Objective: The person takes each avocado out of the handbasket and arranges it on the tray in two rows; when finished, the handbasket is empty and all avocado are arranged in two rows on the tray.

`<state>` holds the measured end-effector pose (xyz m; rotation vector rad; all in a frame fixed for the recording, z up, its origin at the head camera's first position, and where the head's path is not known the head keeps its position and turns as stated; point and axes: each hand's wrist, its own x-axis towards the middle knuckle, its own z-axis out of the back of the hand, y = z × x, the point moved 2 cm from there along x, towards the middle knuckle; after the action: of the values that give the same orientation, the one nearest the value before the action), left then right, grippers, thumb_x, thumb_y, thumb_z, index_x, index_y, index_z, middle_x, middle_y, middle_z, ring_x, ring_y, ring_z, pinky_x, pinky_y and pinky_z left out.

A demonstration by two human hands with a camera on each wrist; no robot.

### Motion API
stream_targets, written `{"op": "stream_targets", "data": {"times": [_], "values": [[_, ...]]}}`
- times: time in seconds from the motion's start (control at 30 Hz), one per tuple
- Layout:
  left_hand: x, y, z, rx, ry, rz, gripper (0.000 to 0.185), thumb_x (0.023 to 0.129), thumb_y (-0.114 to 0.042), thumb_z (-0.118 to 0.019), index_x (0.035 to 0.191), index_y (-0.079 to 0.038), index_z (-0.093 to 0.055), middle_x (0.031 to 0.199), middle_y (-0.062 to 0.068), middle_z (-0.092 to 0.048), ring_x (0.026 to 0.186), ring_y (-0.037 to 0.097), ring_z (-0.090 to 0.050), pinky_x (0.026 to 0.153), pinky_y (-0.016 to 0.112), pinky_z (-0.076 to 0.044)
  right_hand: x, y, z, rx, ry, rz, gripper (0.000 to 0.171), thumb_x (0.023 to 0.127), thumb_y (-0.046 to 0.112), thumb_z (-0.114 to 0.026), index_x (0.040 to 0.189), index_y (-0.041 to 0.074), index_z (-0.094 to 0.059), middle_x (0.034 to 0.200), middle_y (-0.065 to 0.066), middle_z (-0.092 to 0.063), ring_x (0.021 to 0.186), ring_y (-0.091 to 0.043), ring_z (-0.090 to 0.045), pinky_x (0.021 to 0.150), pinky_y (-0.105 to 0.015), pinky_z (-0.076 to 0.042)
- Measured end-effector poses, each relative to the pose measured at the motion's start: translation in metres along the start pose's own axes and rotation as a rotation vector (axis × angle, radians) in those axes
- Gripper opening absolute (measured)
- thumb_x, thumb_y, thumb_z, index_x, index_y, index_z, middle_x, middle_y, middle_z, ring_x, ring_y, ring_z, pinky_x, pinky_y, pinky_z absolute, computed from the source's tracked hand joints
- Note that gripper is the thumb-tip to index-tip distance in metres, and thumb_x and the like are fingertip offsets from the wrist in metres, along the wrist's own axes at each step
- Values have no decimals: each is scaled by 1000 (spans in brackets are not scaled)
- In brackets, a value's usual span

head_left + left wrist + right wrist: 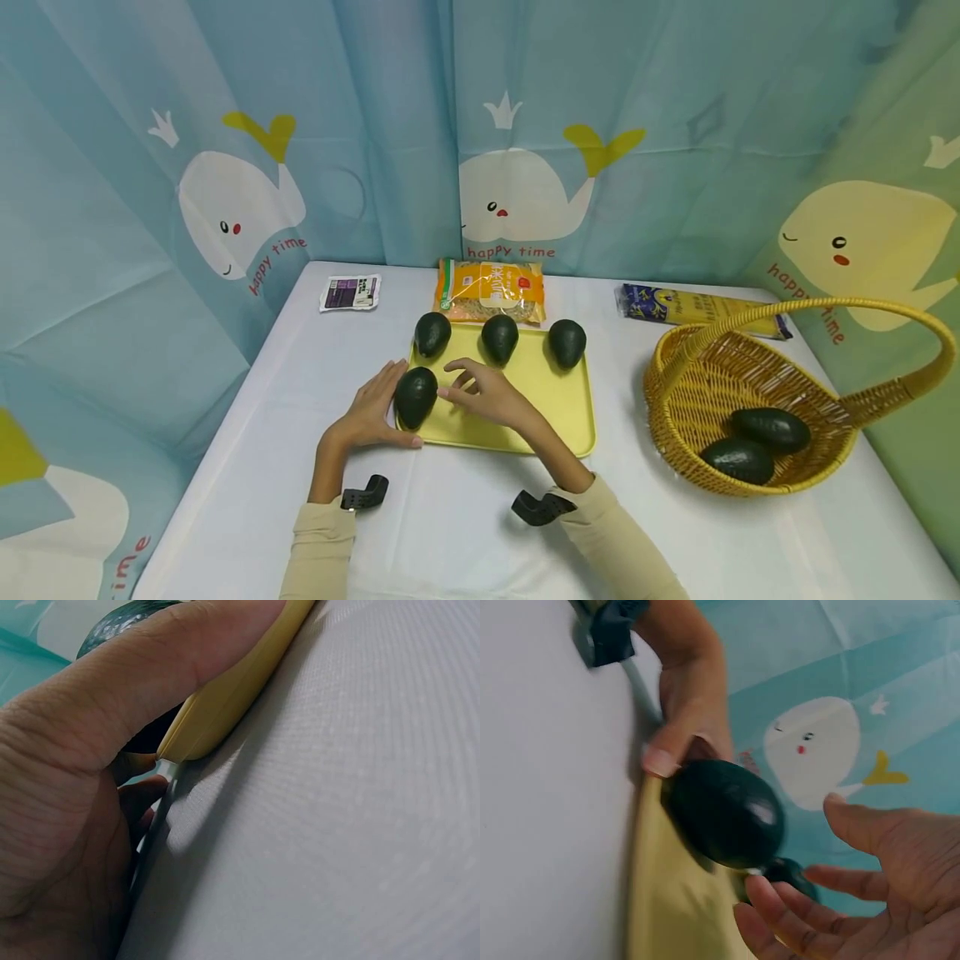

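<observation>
Left hand (369, 414) cups the avocado (416, 396) at the near-left corner of the yellow tray (551, 398), thumb along the tray's edge, grip loose. Right hand (486, 393) hovers beside it, fingers spread, holding nothing.

At the far edge of your white table (465, 533) lie a small purple-and-white packet (350, 292), an orange bag of grain (491, 291) and a long blue packet (697, 309). To your right stands a yellow wicker basket (675, 392) with two dark avocados (753, 446) lying inside it. Behind everything hangs a blue curtain (375, 125) printed with white whales.
</observation>
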<state>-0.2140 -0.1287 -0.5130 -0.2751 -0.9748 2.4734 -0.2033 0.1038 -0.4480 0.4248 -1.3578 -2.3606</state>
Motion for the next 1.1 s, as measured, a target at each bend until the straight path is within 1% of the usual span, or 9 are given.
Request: {"op": "stream_targets", "data": {"times": [0.13, 0.23, 0.33, 0.5, 0.6, 0.77, 0.87, 1.0, 1.1], "values": [[1, 0, 0, -7, -2, 7, 131, 58, -50, -88, 157, -5, -14, 164, 18, -13, 151, 39, -10, 117, 65, -12, -14, 5, 20, -72, 23, 85, 43, 97, 29, -62, 132, 6, -55, 109, -14, -66, 95, -27, -67, 80, -36, -57], [2, 0, -1, -5, -3, 8, 131, 58, -50, -89, 157, -6, -14, 164, 17, -13, 152, 38, -10, 118, 64, -12, -28, 5, 37, -90, 65, 115, 40, 97, 29, -61, 133, 10, -55, 111, -10, -66, 102, -26, -65, 85, -40, -55], [2, 1, -2, 2, 1, 11, 132, 58, -51, -88, 157, -6, -13, 164, 16, -13, 152, 37, -9, 118, 63, -12, -45, 6, 54, -101, 123, 131, 39, 98, 28, -60, 134, 13, -55, 115, -9, -66, 107, -26, -65, 87, -43, -55], [1, 3, -3, -4, 4, 14, 133, 57, -52, -89, 157, -7, -13, 164, 16, -12, 152, 37, -9, 118, 63, -12, -74, 9, 83, -124, 212, 139, 39, 99, 25, -59, 135, 12, -53, 121, -7, -66, 113, -25, -63, 91, -39, -54], [2, 3, -2, -6, -1, 10, 133, 57, -52, -89, 157, -6, -14, 164, 16, -13, 152, 36, -9, 118, 63, -12, -92, 11, 100, -151, 246, 153, 39, 99, 23, -59, 136, 12, -53, 121, -7, -66, 113, -27, -63, 89, -35, -54], [2, 1, 1, -12, 0, 13, 133, 57, -51, -89, 157, -4, -14, 164, 17, -13, 152, 37, -8, 119, 62, -10, -118, 9, 125, -138, 301, 149, 41, 99, 17, -58, 137, 6, -51, 124, -9, -64, 115, -31, -61, 90, -31, -54], [2, 1, 0, -13, 0, 16, 133, 57, -51, -89, 157, -4, -14, 164, 17, -13, 152, 37, -8, 118, 62, -11, -133, 4, 137, -124, 314, 130, 40, 99, 14, -57, 137, 7, -50, 126, -8, -63, 117, -24, -60, 93, -30, -53], [1, 0, 0, -19, 1, 21, 133, 57, -51, -89, 157, -5, -14, 164, 17, -13, 152, 37, -8, 118, 63, -11, -152, -5, 152, -89, 309, 121, 38, 99, 9, -56, 137, 8, -51, 128, -9, -62, 117, -11, -60, 91, -27, -54], [1, -1, 0, -22, 0, 19, 133, 56, -50, -89, 157, -5, -14, 164, 17, -13, 152, 37, -8, 118, 63, -10, -166, -9, 163, -57, 305, 132, 38, 98, 4, -56, 136, 4, -51, 128, -9, -61, 117, -7, -59, 88, -26, -55]]}}
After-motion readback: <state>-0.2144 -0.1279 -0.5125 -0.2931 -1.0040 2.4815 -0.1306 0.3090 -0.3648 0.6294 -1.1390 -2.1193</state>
